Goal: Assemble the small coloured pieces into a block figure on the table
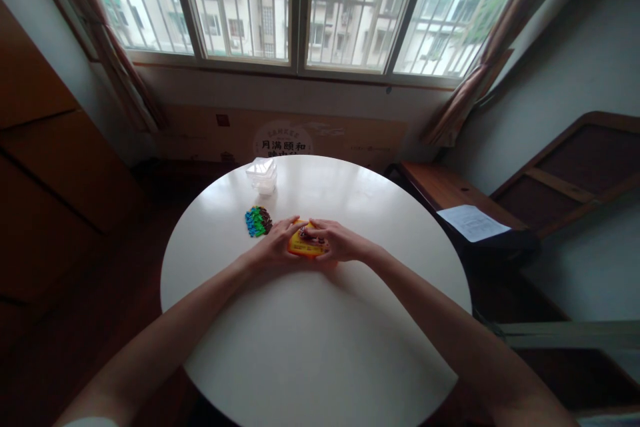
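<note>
Between my two hands, near the middle of the round white table (pixel 320 333), is a yellow and orange package (pixel 306 247) with dark print on it. My left hand (pixel 277 242) grips its left side, fingers curled over the edge. From the right, my right hand (pixel 339 240) holds the same package, with the fingers across its top and the thumb low. Just left of my left hand lies a pile of small blue, green and brown pieces (pixel 257 221), too small to name. Parts of the package are covered by my fingers.
Clear plastic containers (pixel 263 175) stand stacked near the table's far edge. To the right, a paper sheet (pixel 474 223) lies on a wooden bench (pixel 440 185). A barred window (pixel 300 7) and a long printed box (pixel 350 133) are behind the table.
</note>
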The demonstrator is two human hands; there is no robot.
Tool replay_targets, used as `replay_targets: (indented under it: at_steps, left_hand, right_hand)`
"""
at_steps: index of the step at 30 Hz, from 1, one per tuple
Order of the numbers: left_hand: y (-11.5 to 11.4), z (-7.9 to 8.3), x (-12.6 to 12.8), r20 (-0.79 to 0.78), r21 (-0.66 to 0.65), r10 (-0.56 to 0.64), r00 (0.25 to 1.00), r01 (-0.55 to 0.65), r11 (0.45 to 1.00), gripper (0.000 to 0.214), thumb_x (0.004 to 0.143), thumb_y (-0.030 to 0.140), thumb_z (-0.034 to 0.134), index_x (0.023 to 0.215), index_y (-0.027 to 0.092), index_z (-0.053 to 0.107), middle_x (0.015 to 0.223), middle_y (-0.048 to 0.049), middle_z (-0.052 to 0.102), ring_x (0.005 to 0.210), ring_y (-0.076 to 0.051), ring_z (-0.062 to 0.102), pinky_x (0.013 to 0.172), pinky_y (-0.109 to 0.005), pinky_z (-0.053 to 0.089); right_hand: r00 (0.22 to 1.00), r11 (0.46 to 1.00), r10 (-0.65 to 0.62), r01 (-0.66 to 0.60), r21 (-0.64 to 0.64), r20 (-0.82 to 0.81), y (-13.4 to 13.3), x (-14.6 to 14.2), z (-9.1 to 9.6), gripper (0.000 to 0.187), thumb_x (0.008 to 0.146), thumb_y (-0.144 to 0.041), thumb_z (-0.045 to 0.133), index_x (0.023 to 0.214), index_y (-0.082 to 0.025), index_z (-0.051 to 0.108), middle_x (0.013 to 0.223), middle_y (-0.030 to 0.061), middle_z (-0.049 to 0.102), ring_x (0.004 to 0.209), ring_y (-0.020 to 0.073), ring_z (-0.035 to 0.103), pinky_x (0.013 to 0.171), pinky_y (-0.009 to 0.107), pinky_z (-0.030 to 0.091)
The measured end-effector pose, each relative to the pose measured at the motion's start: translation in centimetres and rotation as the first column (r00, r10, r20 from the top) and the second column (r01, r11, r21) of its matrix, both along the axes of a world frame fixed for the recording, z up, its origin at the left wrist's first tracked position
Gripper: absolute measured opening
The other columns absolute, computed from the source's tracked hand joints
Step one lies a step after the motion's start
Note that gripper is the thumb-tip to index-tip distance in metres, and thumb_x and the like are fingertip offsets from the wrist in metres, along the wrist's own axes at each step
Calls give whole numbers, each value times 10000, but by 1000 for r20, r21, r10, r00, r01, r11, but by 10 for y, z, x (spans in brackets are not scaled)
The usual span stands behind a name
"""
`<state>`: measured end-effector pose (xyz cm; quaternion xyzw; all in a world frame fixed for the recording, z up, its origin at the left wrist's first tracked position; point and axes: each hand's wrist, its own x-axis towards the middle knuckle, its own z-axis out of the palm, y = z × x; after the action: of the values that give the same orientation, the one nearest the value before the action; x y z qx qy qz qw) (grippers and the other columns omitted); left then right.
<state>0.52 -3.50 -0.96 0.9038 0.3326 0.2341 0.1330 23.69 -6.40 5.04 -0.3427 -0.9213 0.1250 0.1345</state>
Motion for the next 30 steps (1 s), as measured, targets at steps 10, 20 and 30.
replay_targets:
  at_steps: [10,20,30]
  left_hand:
    - [2,-8,2,386,82,-61,921,32,996,1333,548,547,860,1537,254,15,1440,-215,244,1274,-392,434,969,-559,488]
    - [-4,15,-3,321,147,-102,941,57,988,751,642,406,837,1287,251,484,1437,-152,286,1346,-354,344,1056,-545,411]
    - [17,17,-23,357,210,25,934,-107,972,1033,630,396,824,1479,185,276,1351,-184,363,1291,-352,421,1031,-506,445]
  right_hand:
    - [918,962,-238,178,-207,-318,10,17,34,333,829,-397,613,1027,-158,736,984,77,745,873,219,700,808,325,540]
    - [705,882,-342,469,46,-622,33,13,32,496,895,-602,454,933,-159,672,953,95,648,905,201,614,852,335,494]
    - [378,634,-703,716,-291,-602,50,-35,-10,754,916,-612,325,1446,-76,302,1306,241,473,1027,232,593,830,327,528]
